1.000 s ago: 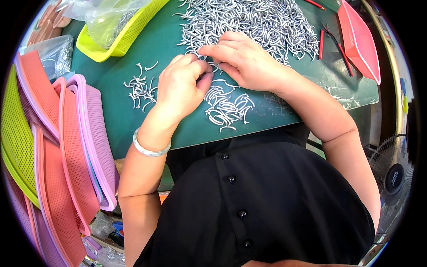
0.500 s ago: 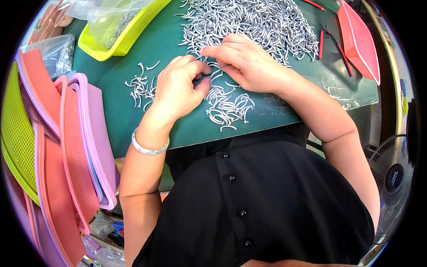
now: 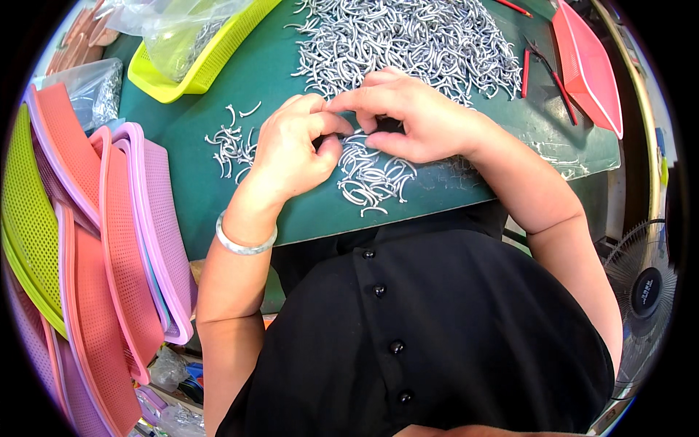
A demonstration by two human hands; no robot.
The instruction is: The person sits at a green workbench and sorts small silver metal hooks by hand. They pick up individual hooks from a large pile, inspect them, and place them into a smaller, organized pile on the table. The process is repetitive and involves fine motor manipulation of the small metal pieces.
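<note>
Fingers of the left hand [image 3: 295, 146] curl narrow, those of the right hand [image 3: 419, 120] arch wider; from here I can't tell whether either pinches anything. They seem to be picking over curved pieces [image 3: 364, 173] below the big heap [image 3: 408, 44], where the next move calls for light fingertips.

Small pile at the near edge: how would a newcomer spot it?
On the green table, find the big far heap. Between the right hand and the black shirt lies the small pile of silvery curves. Unlike the left cluster, it sits nearest the edge.
</note>
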